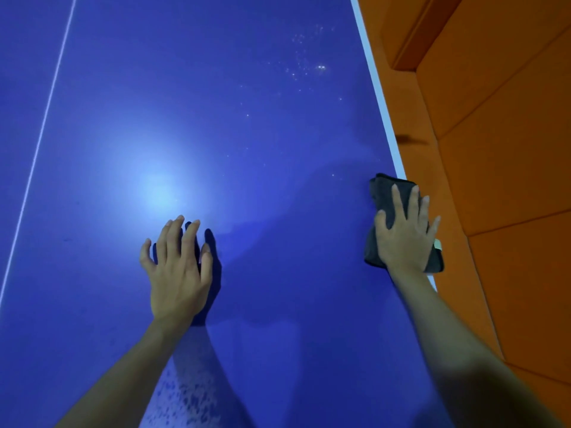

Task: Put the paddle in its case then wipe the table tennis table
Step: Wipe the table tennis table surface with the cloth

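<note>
From the head view, our right hand [404, 230] presses flat, fingers straight, on the dark cloth [378, 208] at the counter [247, 118] edge; our left hand [177, 267] rests released — bracing. We should sweep toward the droplets [306, 61] with even pressure. No paddle or case shows.

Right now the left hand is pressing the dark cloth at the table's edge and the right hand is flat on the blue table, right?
Swapped. The head view shows the right hand pressing the cloth at the table edge; the left hand lies flat on the blue.
</note>
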{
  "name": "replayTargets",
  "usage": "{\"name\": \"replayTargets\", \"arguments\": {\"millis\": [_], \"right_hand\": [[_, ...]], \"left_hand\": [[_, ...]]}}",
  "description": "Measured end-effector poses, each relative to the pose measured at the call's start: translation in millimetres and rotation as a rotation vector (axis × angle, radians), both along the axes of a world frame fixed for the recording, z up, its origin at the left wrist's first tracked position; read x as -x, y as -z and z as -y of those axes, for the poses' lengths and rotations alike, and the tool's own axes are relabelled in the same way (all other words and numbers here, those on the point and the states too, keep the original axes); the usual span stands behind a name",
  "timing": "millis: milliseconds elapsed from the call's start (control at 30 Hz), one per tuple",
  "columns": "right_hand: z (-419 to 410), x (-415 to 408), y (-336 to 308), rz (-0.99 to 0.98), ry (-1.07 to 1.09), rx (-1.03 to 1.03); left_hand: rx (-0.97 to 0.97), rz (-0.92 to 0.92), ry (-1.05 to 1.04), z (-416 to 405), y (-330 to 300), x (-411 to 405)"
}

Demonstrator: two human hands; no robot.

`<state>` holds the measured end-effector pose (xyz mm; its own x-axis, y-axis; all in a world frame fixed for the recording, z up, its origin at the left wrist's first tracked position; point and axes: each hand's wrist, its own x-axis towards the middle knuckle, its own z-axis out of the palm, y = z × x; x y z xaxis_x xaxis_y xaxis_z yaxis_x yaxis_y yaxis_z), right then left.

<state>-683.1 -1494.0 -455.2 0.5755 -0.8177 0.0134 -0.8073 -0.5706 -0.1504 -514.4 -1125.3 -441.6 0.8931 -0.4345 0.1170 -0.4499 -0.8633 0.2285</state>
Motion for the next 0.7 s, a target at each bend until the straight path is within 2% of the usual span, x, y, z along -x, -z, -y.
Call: {"name": "replayTargets", "arguments": {"millis": [100,200,400,500,567,700], "right_hand": [[-21.6,-23.6,-2.1,0.003,0.022,-0.008],[-54.3,-62.5,-4.6,0.029,-0.052,0.007],[-172.9,-143.6,-7.9,0.099,-0.467,0.0],[-183.0,-149.3,-6.8,0.137,-0.621,-0.037],[-166.1,-142.4,-5.1,0.148,-0.617,-0.045],[-104.8,-119.1,-2.8,0.116,-0.422,-0.005]], "left_hand": [[-0.021,-0.008,0.012,0.4,-0.5,-0.5],[-0.032,-0.012,0.018,0.9,-1.0,-0.6],[-0.024,-0.002,0.009,0.9,-0.5,-1.7],[-0.011,-0.006,0.002,0.1,-2.2,-1.5],[0.001,-0.019,0.002,-1.2,-2.2,-1.6],[0.015,-0.034,-0.003,-0.6,-2.0,-1.5]]}}
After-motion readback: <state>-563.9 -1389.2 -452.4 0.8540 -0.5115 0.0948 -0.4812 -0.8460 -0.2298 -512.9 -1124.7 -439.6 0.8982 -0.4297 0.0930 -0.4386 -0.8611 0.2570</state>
